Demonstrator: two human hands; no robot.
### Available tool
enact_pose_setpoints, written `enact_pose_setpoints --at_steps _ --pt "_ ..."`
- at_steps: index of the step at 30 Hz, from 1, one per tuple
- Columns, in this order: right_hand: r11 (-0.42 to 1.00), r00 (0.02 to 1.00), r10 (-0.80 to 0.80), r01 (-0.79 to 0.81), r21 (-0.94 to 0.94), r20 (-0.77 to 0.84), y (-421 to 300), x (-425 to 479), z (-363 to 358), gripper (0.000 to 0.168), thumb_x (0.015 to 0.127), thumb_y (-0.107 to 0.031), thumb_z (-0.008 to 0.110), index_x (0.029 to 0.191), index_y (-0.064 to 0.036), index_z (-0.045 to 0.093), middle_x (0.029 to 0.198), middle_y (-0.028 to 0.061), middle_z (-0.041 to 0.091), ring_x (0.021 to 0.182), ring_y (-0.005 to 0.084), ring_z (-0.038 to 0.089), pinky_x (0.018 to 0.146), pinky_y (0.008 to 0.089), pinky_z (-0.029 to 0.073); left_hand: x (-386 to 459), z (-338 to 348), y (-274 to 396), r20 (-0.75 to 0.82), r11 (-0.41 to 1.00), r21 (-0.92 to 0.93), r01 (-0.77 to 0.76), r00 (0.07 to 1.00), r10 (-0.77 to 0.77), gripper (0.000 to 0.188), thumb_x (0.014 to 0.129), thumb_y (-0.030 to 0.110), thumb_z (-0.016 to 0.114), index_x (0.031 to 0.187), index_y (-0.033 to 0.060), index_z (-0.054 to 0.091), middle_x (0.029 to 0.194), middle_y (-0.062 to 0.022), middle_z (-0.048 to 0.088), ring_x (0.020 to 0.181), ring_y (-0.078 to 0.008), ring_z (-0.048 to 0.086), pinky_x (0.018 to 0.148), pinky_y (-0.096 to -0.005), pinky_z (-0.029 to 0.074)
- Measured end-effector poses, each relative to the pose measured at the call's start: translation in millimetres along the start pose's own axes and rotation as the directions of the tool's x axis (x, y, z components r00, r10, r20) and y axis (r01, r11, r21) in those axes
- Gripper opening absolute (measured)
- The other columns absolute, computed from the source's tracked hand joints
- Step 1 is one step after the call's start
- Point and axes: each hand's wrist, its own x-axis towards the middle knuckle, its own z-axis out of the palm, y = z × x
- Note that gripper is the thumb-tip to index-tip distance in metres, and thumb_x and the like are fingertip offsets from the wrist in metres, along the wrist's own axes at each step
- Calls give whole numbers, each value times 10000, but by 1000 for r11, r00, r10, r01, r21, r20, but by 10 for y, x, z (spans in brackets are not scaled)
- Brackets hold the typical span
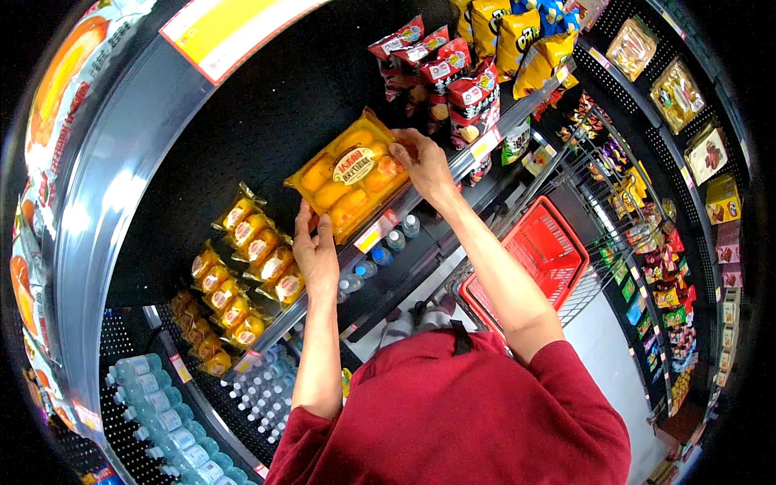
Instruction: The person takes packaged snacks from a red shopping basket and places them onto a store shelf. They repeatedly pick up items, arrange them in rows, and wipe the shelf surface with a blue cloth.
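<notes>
Both my hands grip a flat clear plastic pack of small golden cakes (330,194) with a printed label on top. My left hand (316,248) holds its near left corner, thumb at the side edge. At the opposite right end my right hand (421,160) grips the edge, thumb on top. The pack is above a black shelf (242,127), close to its front rail; whether its underside touches the shelf is hidden. Left of it on the shelf lie rows of wrapped round cakes (267,251). Red snack bags (473,103) stand to the right of the pack.
A shopping cart (582,303) with a red basket (545,254) stands by my right arm. Yellow chip bags (521,42) are farther right. Water bottles (170,418) fill lower shelves at left. An upper shelf edge (139,121) curves past on the left. Another stocked shelf (673,176) is at right.
</notes>
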Motion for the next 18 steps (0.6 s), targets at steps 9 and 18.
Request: enact_pose_setpoints --at_steps 9,18 --pt "1000 997 -29 28 -8 -76 37 -23 -8 363 996 -175 642 1274 56 609 1031 161 730 925 173 684 824 318 535 -6 20 -62 4 992 107 -62 998 61 501 1047 112 535 1509 -29 403 1468 -193 502 1313 -256 518 1071 -367 450" --pt "978 955 -195 173 -114 -226 -54 -1095 -570 291 930 -128 665 1192 -10 624 1135 175 628 1078 362 582 952 427 465 -364 93 322 -34 852 396 -342 922 385 527 1038 168 549 1503 -18 384 1562 -206 361 1406 -320 411 1136 -457 390"
